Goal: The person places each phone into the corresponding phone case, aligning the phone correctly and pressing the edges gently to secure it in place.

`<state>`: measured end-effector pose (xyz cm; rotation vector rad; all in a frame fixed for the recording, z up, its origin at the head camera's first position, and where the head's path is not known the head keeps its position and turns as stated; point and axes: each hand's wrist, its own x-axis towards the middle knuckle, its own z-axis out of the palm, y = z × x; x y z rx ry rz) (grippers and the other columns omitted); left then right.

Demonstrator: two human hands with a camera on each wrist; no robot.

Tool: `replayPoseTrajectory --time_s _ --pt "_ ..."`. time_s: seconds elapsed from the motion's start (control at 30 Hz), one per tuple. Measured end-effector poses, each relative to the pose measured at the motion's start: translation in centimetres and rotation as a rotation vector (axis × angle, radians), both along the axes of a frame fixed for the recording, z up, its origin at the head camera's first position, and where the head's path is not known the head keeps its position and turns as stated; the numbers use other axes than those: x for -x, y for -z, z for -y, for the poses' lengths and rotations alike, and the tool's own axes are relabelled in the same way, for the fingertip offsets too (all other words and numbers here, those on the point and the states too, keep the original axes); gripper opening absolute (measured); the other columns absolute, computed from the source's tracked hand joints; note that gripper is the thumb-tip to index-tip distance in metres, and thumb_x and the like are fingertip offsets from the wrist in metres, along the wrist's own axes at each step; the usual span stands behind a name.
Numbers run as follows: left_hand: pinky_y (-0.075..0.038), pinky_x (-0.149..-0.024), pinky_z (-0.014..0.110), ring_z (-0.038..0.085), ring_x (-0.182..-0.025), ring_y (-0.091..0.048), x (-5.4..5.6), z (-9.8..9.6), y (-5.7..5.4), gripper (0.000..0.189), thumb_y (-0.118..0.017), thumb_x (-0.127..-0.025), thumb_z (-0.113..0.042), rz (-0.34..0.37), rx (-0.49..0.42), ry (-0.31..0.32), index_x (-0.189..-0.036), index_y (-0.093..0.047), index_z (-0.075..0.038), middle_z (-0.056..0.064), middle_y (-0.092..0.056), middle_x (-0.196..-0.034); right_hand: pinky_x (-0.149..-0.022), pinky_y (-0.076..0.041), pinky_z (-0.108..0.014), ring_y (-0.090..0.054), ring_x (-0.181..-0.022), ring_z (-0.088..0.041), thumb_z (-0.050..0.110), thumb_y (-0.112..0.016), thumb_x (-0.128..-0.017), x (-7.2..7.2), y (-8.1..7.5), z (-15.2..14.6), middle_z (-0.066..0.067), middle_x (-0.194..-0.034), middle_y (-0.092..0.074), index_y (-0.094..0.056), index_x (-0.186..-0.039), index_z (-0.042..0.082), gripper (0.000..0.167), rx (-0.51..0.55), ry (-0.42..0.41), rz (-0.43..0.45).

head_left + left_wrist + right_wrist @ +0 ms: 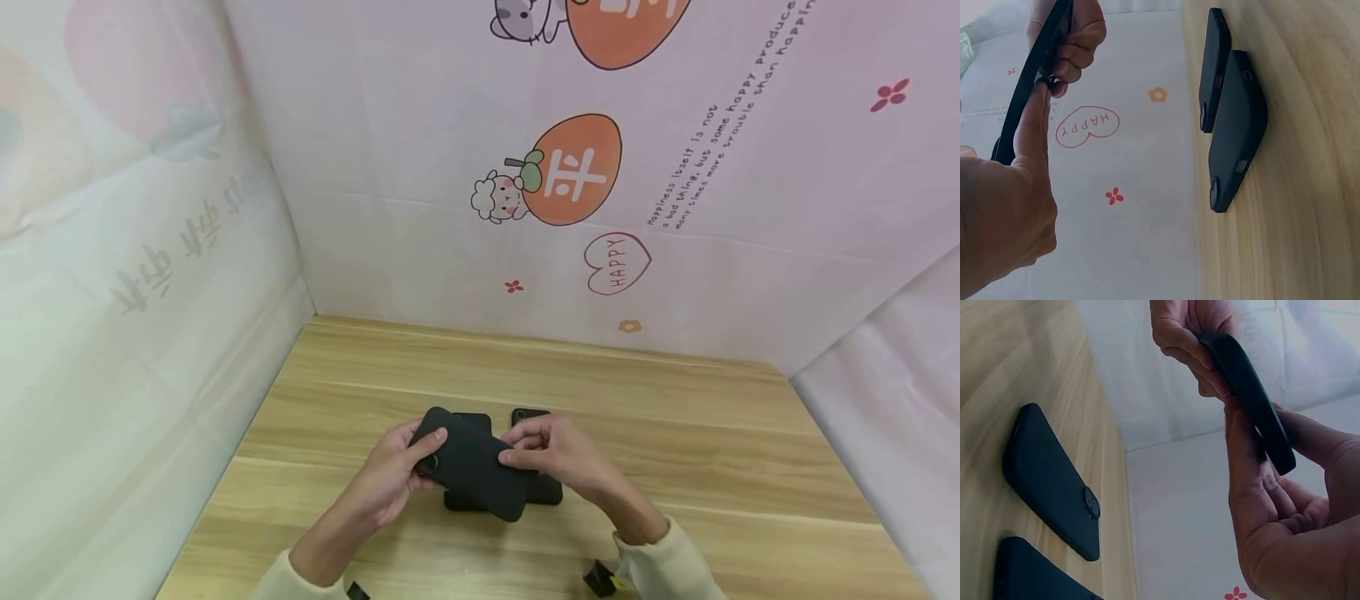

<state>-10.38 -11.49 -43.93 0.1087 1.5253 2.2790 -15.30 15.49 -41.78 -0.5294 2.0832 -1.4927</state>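
Both hands hold a black phone case [476, 462] with a round camera ring, raised and tilted over the table; I cannot tell if a phone is inside. My left hand [390, 475] grips the camera end, thumb on the back and fingers beneath. At the other end, my right hand [558, 454] pinches the edge between thumb and fingers. Under it lie two similar black cases side by side: the left one [1238, 131] and the right one [1050, 484], both camera side up and partly hidden in the head view.
The wood-grain table [337, 358] is bounded by a white printed cloth wall [420, 258] at the back, with plain cloth at the sides. A small black piece [600, 577] shows by the right sleeve.
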Motion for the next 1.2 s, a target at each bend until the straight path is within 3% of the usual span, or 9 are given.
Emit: replayPoseTrajectory --time_s 0.2,0.33,0.53,0.73,0.83,0.97,1.2 --pt "-0.065 -0.086 0.042 0.031 -0.107 -0.075 -0.1 0.0 0.6 0.055 -0.057 -0.111 -0.019 -0.003 0.048 0.136 -0.151 -0.042 0.015 0.025 -0.071 -0.126 -0.068 -0.057 -0.020 -0.069 -0.075 -0.008 0.011 -0.079 -0.095 0.1 -0.2 1.2 -0.002 -0.086 -0.077 -0.077 -0.111 -0.003 0.021 -0.024 -0.153 -0.069" --pt "-0.065 -0.086 0.044 0.032 -0.105 -0.076 -0.2 0.0 0.9 0.052 -0.058 -0.110 -0.019 -0.003 0.055 0.151 -0.149 -0.046 0.014 0.025 -0.073 -0.123 -0.065 -0.055 -0.019 -0.067 -0.071 -0.006 0.010 -0.079 -0.095 0.0 0.1 1.8 -0.001 -0.083 -0.075 -0.077 -0.109 -0.002 0.019 -0.023 -0.179 -0.081" --pt "-0.064 -0.087 0.042 0.031 -0.105 -0.076 -0.2 0.5 0.8 0.054 -0.065 -0.107 -0.018 0.004 0.052 0.097 -0.147 -0.047 0.015 0.023 -0.073 -0.122 -0.062 -0.053 -0.020 -0.065 -0.068 -0.007 0.011 -0.080 -0.094 0.1 0.7 2.4 -0.004 -0.081 -0.076 -0.077 -0.106 0.000 0.016 -0.025 -0.101 -0.075" --pt "-0.063 -0.090 0.038 0.027 -0.105 -0.077 0.0 1.5 1.4 0.060 -0.070 -0.102 -0.010 0.012 0.060 0.030 -0.149 -0.041 0.015 0.023 -0.074 -0.122 -0.066 -0.062 -0.028 -0.072 -0.074 -0.013 0.011 -0.080 -0.094 -0.1 1.1 3.4 -0.005 -0.084 -0.077 -0.069 -0.115 -0.009 0.031 0.052 0.051 0.076" --pt "-0.064 -0.088 0.038 0.025 -0.101 -0.078 0.0 2.5 1.9 0.050 -0.068 -0.103 -0.007 0.026 0.091 0.017 -0.141 -0.047 0.016 0.019 -0.077 -0.115 -0.067 -0.065 -0.032 -0.074 -0.075 -0.015 0.010 -0.080 -0.094 -0.1 1.5 4.3 -0.004 -0.082 -0.076 -0.066 -0.114 -0.010 0.031 0.100 0.108 0.116" --pt "-0.064 -0.087 0.041 0.025 -0.099 -0.078 0.2 3.7 2.7 0.036 -0.064 -0.105 -0.008 0.024 0.156 0.010 -0.131 -0.055 0.015 0.014 -0.077 -0.110 -0.068 -0.064 -0.031 -0.073 -0.073 -0.014 0.012 -0.079 -0.095 0.0 2.3 5.6 -0.005 -0.082 -0.076 -0.065 -0.107 -0.005 0.025 0.116 0.152 0.107" --pt "-0.066 -0.082 0.038 0.021 -0.091 -0.077 1.1 5.6 3.8 0.030 -0.061 -0.107 -0.009 0.028 0.274 -0.003 -0.128 -0.056 0.013 0.010 -0.076 -0.104 -0.070 -0.066 -0.035 -0.072 -0.072 -0.014 0.010 -0.077 -0.097 0.4 3.8 7.7 -0.007 -0.086 -0.078 -0.067 -0.104 -0.002 0.017 0.086 0.178 0.116"
